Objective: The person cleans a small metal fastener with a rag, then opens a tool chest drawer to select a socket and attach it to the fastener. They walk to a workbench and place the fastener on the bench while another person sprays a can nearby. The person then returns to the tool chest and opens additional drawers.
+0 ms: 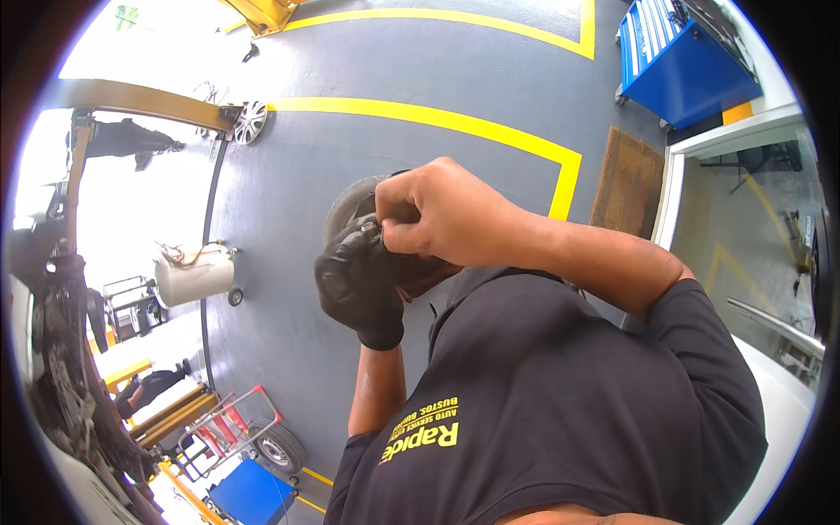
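Observation:
My left hand [360, 284] wears a black glove and is closed. A small shiny metal piece [367, 227] shows at the top of its fingers, too small to name. My bare right hand [446, 214] is closed in a pinch right beside that piece, its fingertips against the gloved fingers. What lies inside the right fingers is hidden. Below and behind both hands is a round, grey, tyre-like thing [339, 207], mostly covered by them. Part of a reddish-brown surface [430, 278] shows under my right wrist.
Yellow lines [420, 116] mark the grey floor. A blue tool cabinet [691, 74] and brown mat [628, 184] are at the right, near a glass door [744, 236]. At the left are a wheel cover [251, 122], a white tank [194, 276] and a wheel [278, 446] beside a red trolley [232, 420].

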